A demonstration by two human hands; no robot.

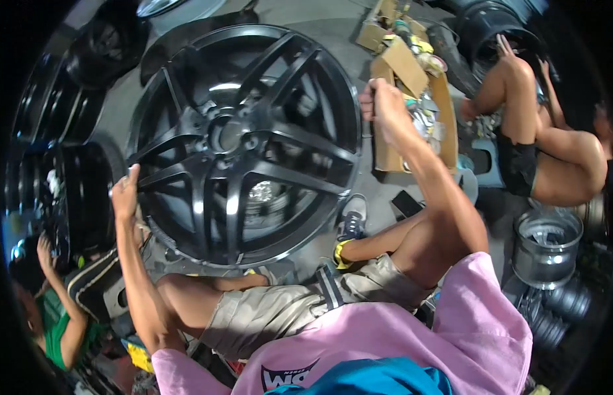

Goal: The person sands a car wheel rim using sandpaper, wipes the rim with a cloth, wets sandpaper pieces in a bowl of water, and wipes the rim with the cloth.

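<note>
A large black wheel rim (244, 148) with paired spokes stands in front of my knees, its face toward me. At its left edge my left hand (125, 192) grips the rim, the thumb pointing up along the lip. My right hand (383, 105) is closed, raised just beyond the rim's upper right edge and near an open cardboard box; whether it holds something small cannot be made out. The box (445, 118) is filled with small parts and packets.
A dark phone (406, 204) lies on the floor by my right knee. Co-workers sit at right and lower left. A silver rim (548, 247) stands at right, with black rims (101, 43) at upper left and another (494, 33) at upper right.
</note>
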